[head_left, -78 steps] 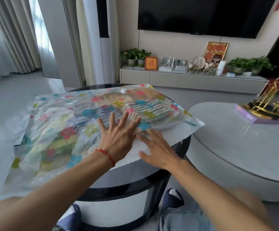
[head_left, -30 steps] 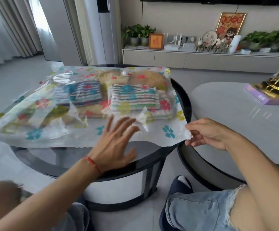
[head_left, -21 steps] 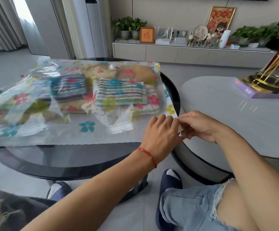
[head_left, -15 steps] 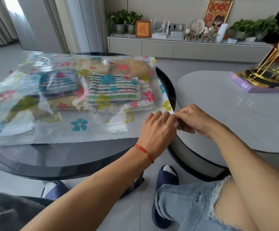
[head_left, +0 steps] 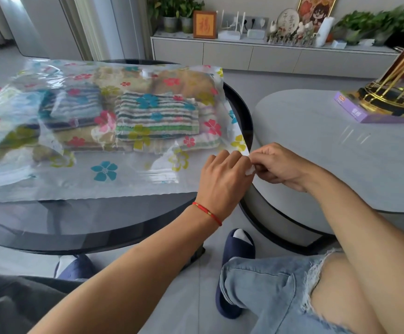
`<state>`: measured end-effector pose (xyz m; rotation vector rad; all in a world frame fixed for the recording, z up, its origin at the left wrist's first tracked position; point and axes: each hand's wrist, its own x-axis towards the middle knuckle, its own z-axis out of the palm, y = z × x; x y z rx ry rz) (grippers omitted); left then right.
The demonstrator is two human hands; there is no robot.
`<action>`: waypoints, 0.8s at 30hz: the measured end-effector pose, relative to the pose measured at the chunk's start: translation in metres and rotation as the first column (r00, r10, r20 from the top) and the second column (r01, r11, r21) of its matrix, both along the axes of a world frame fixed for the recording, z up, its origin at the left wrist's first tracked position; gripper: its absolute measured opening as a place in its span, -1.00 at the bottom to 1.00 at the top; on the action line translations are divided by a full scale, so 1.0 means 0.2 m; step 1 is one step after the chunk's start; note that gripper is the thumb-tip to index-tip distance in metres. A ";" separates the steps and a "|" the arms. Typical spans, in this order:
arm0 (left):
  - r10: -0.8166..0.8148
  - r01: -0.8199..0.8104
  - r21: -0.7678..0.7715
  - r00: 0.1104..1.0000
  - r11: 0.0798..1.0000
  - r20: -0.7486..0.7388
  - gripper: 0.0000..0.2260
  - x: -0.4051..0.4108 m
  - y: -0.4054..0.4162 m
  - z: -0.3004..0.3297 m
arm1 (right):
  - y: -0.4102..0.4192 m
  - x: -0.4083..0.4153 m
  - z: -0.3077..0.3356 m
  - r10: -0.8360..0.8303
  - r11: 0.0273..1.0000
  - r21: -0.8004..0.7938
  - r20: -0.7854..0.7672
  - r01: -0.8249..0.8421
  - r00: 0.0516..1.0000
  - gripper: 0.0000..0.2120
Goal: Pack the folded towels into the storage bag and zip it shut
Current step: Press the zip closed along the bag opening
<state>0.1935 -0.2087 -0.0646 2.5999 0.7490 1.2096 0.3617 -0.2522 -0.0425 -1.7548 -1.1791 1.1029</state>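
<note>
Fingertips of both hands meet at the near right corner of the storage bag (head_left: 124,179), where its edge hangs just past the rim of the round glass table (head_left: 114,227). The right hand (head_left: 278,165) has its fingers curled in, pinching that white corner; a small white piece shows between the two hands, though whether it is a slider or only the bag's edge is too small to tell. The left hand (head_left: 222,182), with a red cord (head_left: 207,213) on its wrist, curls its fingers over the same corner from the other side, apparently also gripping it. Holding the corner with both hands likely steadies the end of the closure so the seal can be started there and run along the near edge toward the left.

Folded towels (head_left: 157,116), striped ones and tan ones, already lie inside the clear flowered bag, which is spread flat across the tabletop. Packing looks done; sealing looks barely begun.

Beyond, a pale oval table (head_left: 340,145) carries a gold ornament (head_left: 393,88) on a purple box (head_left: 355,112).
</note>
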 end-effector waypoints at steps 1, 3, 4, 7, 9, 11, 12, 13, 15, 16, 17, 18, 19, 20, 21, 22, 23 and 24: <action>-0.011 0.011 0.004 1.000 1.000 0.010 -0.86 0.00 0.00 0.00 | 0.00 -0.01 -0.01 -0.020 1.000 0.010 -0.009 0.020 1.000 -0.53; -0.036 0.036 -0.001 0.999 0.999 0.007 -0.84 0.00 0.02 0.00 | 0.01 -0.02 -0.02 -0.060 0.998 0.026 0.004 0.060 0.998 -0.58; -0.048 0.048 -0.005 0.999 0.999 -0.004 -0.83 -0.01 0.03 0.00 | 0.01 -0.02 -0.02 -0.074 0.997 0.031 0.018 0.073 0.997 -0.61; -0.077 0.077 0.006 0.996 0.997 -0.050 -0.84 -0.03 0.05 0.00 | 0.01 -0.03 -0.02 -0.086 0.996 0.038 0.020 0.085 0.996 -0.63; -0.090 0.092 0.034 0.994 0.995 -0.068 -0.81 -0.05 0.06 0.00 | 0.01 -0.03 -0.02 -0.087 0.996 0.030 -0.014 0.087 0.996 -0.59; -0.091 0.098 0.069 0.992 0.993 -0.089 -0.79 -0.08 0.09 0.00 | 0.01 -0.03 0.00 -0.092 0.995 0.030 -0.051 0.094 0.994 -0.55; -0.089 0.097 0.080 0.991 0.992 -0.100 -0.78 -0.09 0.11 0.00 | 0.01 -0.03 0.00 -0.097 0.995 0.029 -0.066 0.099 0.993 -0.55; -0.086 0.095 0.088 0.991 0.992 -0.106 -0.78 -0.10 0.12 0.00 | 0.01 -0.04 0.01 -0.104 0.994 0.022 -0.077 0.106 0.992 -0.58; -0.084 0.095 0.089 0.990 0.992 -0.116 -0.79 -0.10 0.13 0.01 | 0.00 -0.05 0.03 -0.106 0.994 -0.030 -0.068 0.104 0.992 -0.63; -0.089 0.100 0.087 0.989 0.991 -0.122 -0.80 -0.10 0.13 0.01 | 0.00 -0.06 0.04 -0.092 0.994 -0.070 -0.052 0.088 0.994 -0.63; -0.096 0.108 0.087 0.987 0.990 -0.127 -0.81 -0.10 0.12 0.01 | -0.01 -0.07 0.04 -0.064 0.993 -0.104 -0.045 0.060 0.997 -0.60; -0.101 0.113 0.088 0.987 0.990 -0.127 -0.82 -0.10 0.12 0.01 | -0.02 -0.08 0.04 -0.031 0.992 -0.121 -0.050 0.024 0.998 -0.58; -0.104 0.115 0.087 0.987 0.990 -0.124 -0.83 -0.10 0.12 0.01 | -0.03 -0.09 0.04 -0.005 0.993 -0.119 -0.066 -0.003 0.998 -0.57; -0.105 0.116 0.084 0.987 0.990 -0.120 -0.83 -0.10 0.12 0.01 | -0.03 -0.09 0.04 0.005 0.994 -0.109 -0.087 -0.015 0.996 -0.58; -0.108 0.118 0.083 0.987 0.990 -0.116 -0.84 -0.10 0.12 0.01 | -0.04 -0.09 0.04 0.005 0.995 -0.100 -0.102 -0.015 0.995 -0.59; -0.113 0.123 0.087 0.987 0.989 -0.115 -0.84 -0.10 0.12 0.01 | -0.05 -0.09 0.04 -0.001 0.996 -0.093 -0.105 -0.009 0.994 -0.59; -0.119 0.129 0.090 0.986 0.988 -0.116 -0.84 -0.11 0.12 0.01 | -0.05 -0.08 0.04 -0.011 0.996 -0.092 -0.102 0.001 0.995 -0.60; -0.122 0.132 0.092 0.986 0.987 -0.114 -0.83 -0.11 0.11 0.01 | -0.06 -0.08 0.04 -0.020 0.996 -0.094 -0.097 0.011 0.995 -0.61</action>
